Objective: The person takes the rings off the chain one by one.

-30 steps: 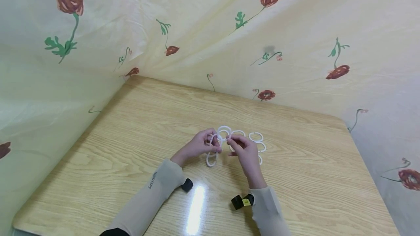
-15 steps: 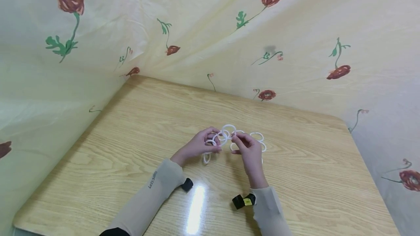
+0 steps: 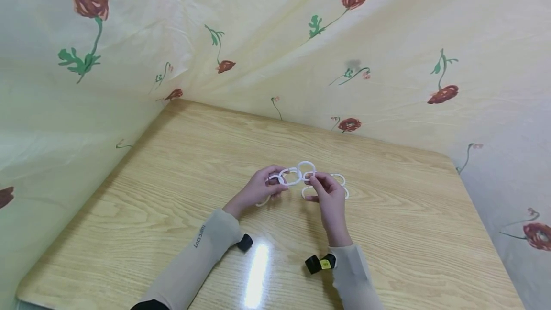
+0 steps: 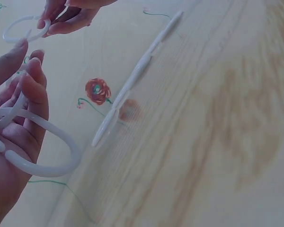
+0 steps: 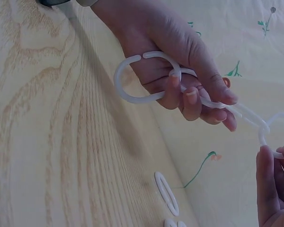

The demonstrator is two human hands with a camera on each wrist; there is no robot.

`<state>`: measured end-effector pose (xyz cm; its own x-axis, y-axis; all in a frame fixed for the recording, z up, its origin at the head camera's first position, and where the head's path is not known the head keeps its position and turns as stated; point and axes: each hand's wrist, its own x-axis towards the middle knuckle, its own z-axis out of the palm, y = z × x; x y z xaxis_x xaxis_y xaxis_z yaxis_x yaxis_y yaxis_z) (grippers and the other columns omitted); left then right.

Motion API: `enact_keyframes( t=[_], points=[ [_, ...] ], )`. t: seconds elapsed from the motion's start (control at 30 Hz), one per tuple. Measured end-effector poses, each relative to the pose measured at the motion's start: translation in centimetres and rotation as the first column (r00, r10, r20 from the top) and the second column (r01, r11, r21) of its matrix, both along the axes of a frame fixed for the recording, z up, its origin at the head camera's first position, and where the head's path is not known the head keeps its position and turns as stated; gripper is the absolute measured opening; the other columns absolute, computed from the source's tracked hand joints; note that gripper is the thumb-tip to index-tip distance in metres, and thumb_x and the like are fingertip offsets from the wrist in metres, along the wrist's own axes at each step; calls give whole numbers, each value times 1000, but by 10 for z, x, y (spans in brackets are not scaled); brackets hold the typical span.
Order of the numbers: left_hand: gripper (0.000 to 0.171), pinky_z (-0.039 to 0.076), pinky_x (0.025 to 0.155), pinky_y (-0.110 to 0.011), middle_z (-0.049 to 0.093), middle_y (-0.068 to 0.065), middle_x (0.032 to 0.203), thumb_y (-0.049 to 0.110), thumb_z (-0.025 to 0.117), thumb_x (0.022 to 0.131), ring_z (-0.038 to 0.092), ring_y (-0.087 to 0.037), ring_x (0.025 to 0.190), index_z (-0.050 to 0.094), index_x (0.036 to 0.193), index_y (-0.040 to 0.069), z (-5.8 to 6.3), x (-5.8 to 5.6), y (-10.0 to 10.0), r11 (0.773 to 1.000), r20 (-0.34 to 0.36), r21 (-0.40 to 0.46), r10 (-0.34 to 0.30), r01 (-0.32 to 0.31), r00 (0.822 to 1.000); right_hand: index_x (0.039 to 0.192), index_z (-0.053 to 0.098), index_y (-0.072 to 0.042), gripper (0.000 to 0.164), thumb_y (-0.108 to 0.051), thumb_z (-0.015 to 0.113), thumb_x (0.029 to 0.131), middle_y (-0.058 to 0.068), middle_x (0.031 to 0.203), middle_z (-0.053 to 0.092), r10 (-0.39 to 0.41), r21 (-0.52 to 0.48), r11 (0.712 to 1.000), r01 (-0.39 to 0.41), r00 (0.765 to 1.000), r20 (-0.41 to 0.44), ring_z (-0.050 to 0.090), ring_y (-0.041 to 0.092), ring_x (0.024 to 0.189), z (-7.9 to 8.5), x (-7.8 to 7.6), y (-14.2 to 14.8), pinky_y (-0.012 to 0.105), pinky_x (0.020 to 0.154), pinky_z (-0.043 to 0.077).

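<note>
The chain of white rings [image 3: 290,185] is held above the surface [image 3: 193,157], strung between both hands. The left hand [image 3: 263,186] pinches one ring, its fingers hiding part of it; another ring below is largely obscured. The right hand [image 3: 330,200] pinches a ring at its own side, fingers concealing the join. The right wrist view shows a split ring [image 5: 139,100] by that palm, gap visible. Total link count cannot be confirmed. Further rings [image 3: 345,182] lie flat beside the right hand, partly covered; whether they interlock cannot be told. The surface's rear edge meets patterned cloth [image 3: 258,90] beyond the hands. Wood extends widely left and right; the near edge is mostly cut off.
</note>
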<state>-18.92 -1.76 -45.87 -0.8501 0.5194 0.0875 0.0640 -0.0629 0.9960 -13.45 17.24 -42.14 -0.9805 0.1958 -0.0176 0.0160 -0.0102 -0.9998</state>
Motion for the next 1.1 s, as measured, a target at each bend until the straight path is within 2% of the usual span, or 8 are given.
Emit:
enact_keyframes(
  t=[0.2,0.37,0.43,0.63,0.73,0.83,0.97,1.1],
  points=[
    [47,44,50,-17,62,-4,84,-5,62,90,56,-13,63,43,132,-8,1,-1,-1,998,1,37,41,-41,999,104,62,0,13,-10,59,96,-8,93,70,-6,-11,1000,6,1000,-2,65,5,88,-2,-1,0,23,59,58],
    [38,43,50,-17,56,-35,92,-5,58,93,56,-8,64,46,128,-9,-1,-1,0,997,-18,68,45,-44,999,109,59,4,18,-10,57,97,-7,94,68,-15,14,1000,15,1000,6,64,4,87,-2,-1,-1,22,58,58],
    [34,42,49,-17,53,-40,94,-5,57,93,55,-9,64,48,125,-9,-2,0,0,996,-30,79,41,-39,999,111,59,5,20,-10,56,98,-6,95,67,-20,24,1000,20,1000,8,64,4,86,-2,-1,-1,22,58,58],
    [34,42,49,-16,59,-14,88,-7,56,93,56,-11,64,46,124,-13,-2,0,0,994,-59,105,41,-35,997,114,57,7,25,-13,55,99,-8,91,66,-33,15,999,33,999,10,64,3,84,-2,-2,0,21,59,58],
    [36,42,50,-16,62,-22,93,-8,56,92,56,-12,63,42,126,-13,-2,-1,-1,991,-66,124,52,-43,996,112,58,4,21,-12,54,99,-11,86,66,-41,-6,999,41,999,4,64,3,84,-2,-2,1,20,58,58],
    [39,42,50,-16,63,-30,101,-8,56,92,56,-12,63,41,128,-9,-2,-1,-2,990,-61,130,57,-48,997,111,58,2,19,-12,54,100,-8,86,65,-46,-14,999,46,999,1,64,3,84,-3,-3,3,20,57,58],
    [42,41,50,-16,67,-18,99,-8,57,91,57,-10,64,40,129,-6,-2,-1,-3,990,-44,136,49,-42,998,110,60,1,18,-13,55,99,-1,90,65,-55,-15,998,55,998,7,64,5,85,-5,-4,3,20,57,58],
    [42,41,50,-16,69,-1,93,-7,59,91,58,-9,64,41,129,-6,0,-1,-4,988,-32,149,41,-36,999,107,61,-1,17,-15,55,99,-1,88,63,-69,-22,997,69,997,17,64,8,85,-6,-6,3,20,56,57]
  ],
)
